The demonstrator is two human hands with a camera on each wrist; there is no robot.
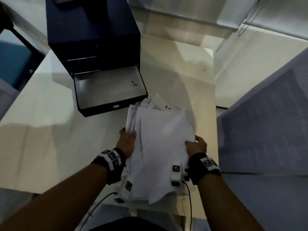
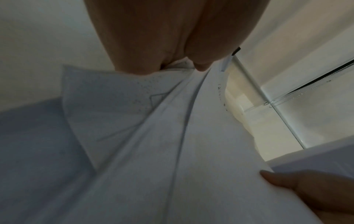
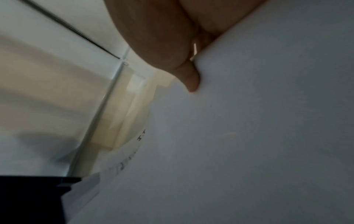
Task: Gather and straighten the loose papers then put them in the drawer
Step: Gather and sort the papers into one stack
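A loose, uneven stack of white papers [image 1: 160, 144] is held up over the near part of the pale table [image 1: 50, 130], its sheets fanned and overlapping. My left hand [image 1: 127, 139] grips the stack's left edge, and my right hand [image 1: 196, 145] grips its right edge. In the left wrist view the papers [image 2: 162, 144] fill the frame below my left hand [image 2: 153, 45], with my right hand [image 2: 310, 192] at the lower right. In the right wrist view my right hand [image 3: 172, 45] holds the papers [image 3: 249, 136] at their edge. The dark drawer [image 1: 108, 92] stands pulled out, just beyond the stack.
The drawer belongs to a dark blue drawer box [image 1: 93, 34] at the table's back left. A grey-blue partition [image 1: 266, 122] rises along the right. A blue chair seat [image 1: 13, 64] shows at the far left. Sensor cables hang from both wrists.
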